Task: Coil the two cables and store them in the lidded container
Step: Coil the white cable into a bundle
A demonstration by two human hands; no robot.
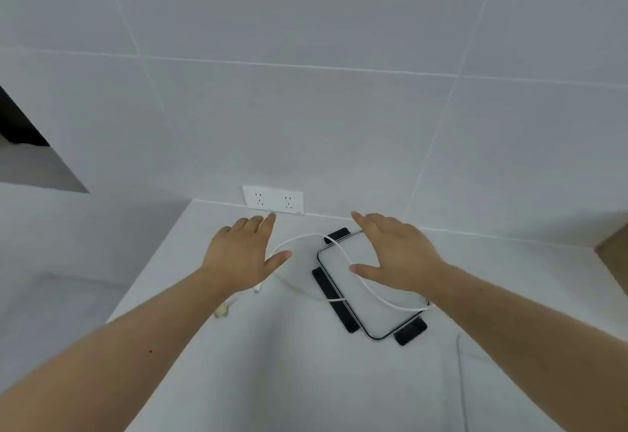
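Note:
A clear lidded container [377, 309] with black latches on its sides sits on the white counter, its lid on. A white cable [339, 249] loops over the lid and onto the counter to its left. A second cable's plug end [222, 311] lies under my left forearm, mostly hidden. My left hand [239, 254] hovers flat, fingers spread, left of the container and over the cable loop. My right hand [396, 253] hovers spread above the container's far right part. Neither hand holds anything.
A white double wall socket [273, 199] sits at the base of the tiled wall behind the hands. The white counter [272, 363] drops off at its left edge. A wooden surface [615, 254] shows at the far right.

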